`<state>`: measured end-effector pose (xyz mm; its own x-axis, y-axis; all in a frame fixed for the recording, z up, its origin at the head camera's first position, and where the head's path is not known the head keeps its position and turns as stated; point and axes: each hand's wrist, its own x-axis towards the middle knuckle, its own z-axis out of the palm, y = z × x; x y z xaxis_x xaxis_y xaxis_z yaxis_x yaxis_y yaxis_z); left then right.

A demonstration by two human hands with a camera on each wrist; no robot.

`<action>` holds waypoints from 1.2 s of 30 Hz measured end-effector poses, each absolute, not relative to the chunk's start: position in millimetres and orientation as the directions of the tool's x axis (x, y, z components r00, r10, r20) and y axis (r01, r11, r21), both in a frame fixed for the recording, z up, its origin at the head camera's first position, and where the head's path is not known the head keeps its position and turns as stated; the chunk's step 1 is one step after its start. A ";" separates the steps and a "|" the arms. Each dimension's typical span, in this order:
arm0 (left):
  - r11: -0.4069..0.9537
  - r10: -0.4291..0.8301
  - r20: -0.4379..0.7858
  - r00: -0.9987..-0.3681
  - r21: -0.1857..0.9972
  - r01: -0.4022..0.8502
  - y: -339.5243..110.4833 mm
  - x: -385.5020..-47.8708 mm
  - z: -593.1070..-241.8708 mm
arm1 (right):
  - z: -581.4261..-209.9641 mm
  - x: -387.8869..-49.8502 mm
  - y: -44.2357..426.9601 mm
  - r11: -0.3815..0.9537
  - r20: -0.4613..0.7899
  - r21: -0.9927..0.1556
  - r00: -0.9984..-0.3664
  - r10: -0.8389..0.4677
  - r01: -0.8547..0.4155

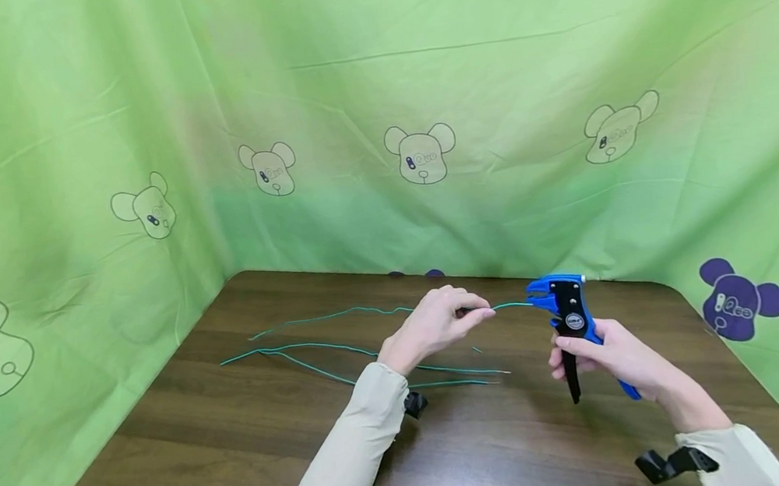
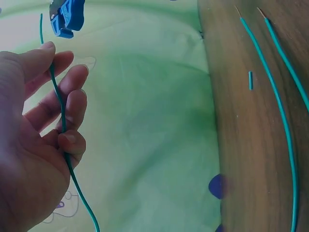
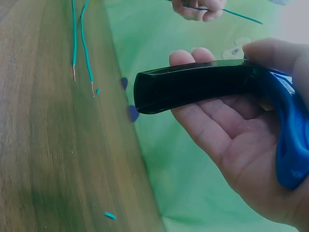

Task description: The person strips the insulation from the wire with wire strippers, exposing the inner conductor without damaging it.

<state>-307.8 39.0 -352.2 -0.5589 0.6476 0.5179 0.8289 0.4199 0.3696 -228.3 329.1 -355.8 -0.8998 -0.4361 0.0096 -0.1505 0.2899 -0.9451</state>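
Note:
My left hand point(image 1: 435, 323) pinches a green wire point(image 2: 79, 188) between thumb and index finger, and the wire runs down across the other fingers. Its short front end, fully green, points toward the wire stripper point(image 1: 568, 312). In the left wrist view this tip appears beside the blue jaws, and the right wrist view shows it free. My right hand point(image 1: 619, 358) holds the stripper upright, jaws facing left. Its thumb lies near the tool's pivot, with fingers behind the black handle point(image 3: 193, 87); the blue handle point(image 3: 289, 140) sits against the palm. The handles are spread apart.
Two green wires point(image 2: 275, 92) with bare copper ends lie on the wooden table point(image 1: 191, 450). A small green insulation piece point(image 2: 250, 80) lies near those ends, and another insulation piece point(image 3: 110, 215) lies farther off. Green printed cloth point(image 1: 500, 217) hangs around the table.

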 end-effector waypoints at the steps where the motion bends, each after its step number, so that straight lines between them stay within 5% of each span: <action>1: 0.416 0.649 0.523 -0.552 0.364 0.833 39.1 -307.3 -351.5 | -355.8 -227.6 328.6 0.288 0.010 -0.946 -0.900 -0.435 -0.150; 36: 0.368 0.605 0.566 -0.560 0.425 0.827 33.6 -307.9 -347.6 | -343.2 -216.4 312.9 0.256 0.060 -0.943 -0.867 -0.494 -0.211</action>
<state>-307.9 33.6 -347.6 -0.5601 0.6048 0.5662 0.8270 0.3681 0.4249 -216.4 312.9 -343.2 -0.8672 -0.4944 0.0598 -0.2112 0.2565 -0.9432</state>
